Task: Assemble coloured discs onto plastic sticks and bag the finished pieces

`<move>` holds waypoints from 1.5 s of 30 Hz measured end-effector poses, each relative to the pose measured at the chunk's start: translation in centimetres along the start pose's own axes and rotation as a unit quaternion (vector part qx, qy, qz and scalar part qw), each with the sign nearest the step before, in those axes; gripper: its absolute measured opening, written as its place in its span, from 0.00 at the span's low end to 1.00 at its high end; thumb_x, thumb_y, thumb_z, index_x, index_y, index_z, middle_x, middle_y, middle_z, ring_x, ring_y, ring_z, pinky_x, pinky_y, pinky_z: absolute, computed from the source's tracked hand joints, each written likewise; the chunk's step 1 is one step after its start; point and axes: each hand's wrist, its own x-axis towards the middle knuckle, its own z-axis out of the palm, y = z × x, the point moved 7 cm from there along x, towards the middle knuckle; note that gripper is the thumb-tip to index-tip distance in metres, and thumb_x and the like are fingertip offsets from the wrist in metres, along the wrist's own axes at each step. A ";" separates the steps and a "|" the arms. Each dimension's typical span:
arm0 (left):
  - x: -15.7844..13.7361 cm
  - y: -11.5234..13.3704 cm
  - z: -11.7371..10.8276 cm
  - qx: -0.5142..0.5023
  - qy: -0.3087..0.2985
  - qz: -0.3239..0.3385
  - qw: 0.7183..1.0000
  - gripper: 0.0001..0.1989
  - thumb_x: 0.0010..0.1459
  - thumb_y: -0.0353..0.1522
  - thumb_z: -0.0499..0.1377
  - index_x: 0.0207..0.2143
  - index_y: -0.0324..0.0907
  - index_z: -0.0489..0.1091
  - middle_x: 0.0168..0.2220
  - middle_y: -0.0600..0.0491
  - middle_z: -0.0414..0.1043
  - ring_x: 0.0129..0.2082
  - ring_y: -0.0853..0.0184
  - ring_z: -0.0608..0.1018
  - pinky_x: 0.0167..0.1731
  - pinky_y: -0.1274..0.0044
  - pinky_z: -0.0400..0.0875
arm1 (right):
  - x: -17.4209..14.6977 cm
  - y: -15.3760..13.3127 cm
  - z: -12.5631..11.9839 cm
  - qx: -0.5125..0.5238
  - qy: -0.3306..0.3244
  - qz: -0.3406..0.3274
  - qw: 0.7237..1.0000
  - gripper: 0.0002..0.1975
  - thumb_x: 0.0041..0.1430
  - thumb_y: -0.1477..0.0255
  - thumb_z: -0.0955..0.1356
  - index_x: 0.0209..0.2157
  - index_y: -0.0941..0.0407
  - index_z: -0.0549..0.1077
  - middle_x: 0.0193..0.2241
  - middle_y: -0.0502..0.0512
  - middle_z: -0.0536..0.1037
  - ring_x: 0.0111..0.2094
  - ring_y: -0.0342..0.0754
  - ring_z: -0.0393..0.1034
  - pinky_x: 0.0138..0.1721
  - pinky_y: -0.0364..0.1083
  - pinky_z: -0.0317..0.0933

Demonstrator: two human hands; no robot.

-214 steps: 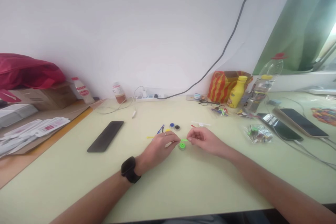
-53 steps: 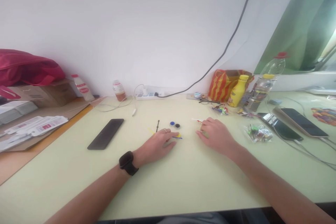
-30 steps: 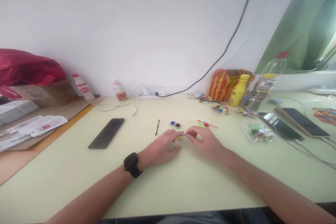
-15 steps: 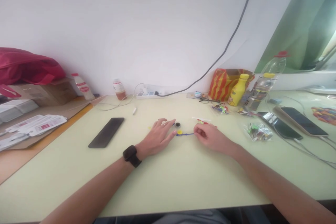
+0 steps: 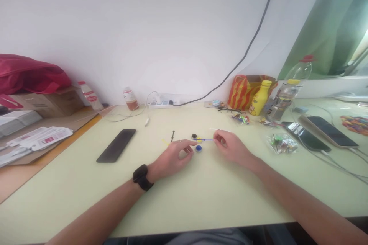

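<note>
Wht wall [image 5: 143, 26] – grn curtain [image 5: 324, 34], RHS

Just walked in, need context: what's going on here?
One person is working bare-handed at a table. The right hand has one end of a blue stick in its grip. The left hand is beside a blue round piece; whether it touches it is too small to tell. A black round piece sits just beyond, and a black stick lies past the left hand.
</note>
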 end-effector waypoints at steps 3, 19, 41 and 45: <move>0.2 0.1 -0.7 0.044 0.047 0.017 0.998 0.18 0.68 0.32 0.59 0.60 0.51 0.71 0.56 0.50 0.75 0.54 0.60 0.77 0.55 0.68 0.74 | -0.2 -1.1 0.4 0.100 -0.022 -0.003 0.995 0.05 0.66 0.71 0.65 0.35 0.54 0.70 0.33 0.52 0.75 0.34 0.48 0.69 0.36 0.47 0.63; 0.4 -2.0 0.0 0.109 -0.011 -0.015 0.994 0.12 0.70 0.33 0.57 0.52 0.50 0.76 0.50 0.50 0.78 0.50 0.59 0.79 0.49 0.68 0.75 | -0.3 0.8 3.6 0.297 -0.132 0.147 0.934 0.12 0.60 0.62 0.72 0.38 0.57 0.77 0.30 0.52 0.76 0.26 0.42 0.65 0.28 0.44 0.58; -0.1 0.5 1.3 0.069 -0.067 0.029 0.995 0.17 0.71 0.34 0.56 0.59 0.51 0.73 0.46 0.48 0.78 0.48 0.60 0.79 0.50 0.68 0.76 | -0.4 -0.3 3.3 0.188 -0.138 0.048 0.971 0.09 0.63 0.65 0.69 0.36 0.56 0.77 0.32 0.54 0.78 0.33 0.48 0.71 0.35 0.47 0.65; 0.0 1.3 1.5 0.065 -0.075 0.051 0.994 0.16 0.71 0.33 0.55 0.58 0.51 0.74 0.46 0.48 0.80 0.48 0.59 0.79 0.49 0.68 0.76 | -0.6 -0.6 2.9 0.186 -0.141 0.051 0.971 0.09 0.62 0.65 0.70 0.35 0.56 0.77 0.31 0.54 0.78 0.32 0.48 0.71 0.34 0.47 0.65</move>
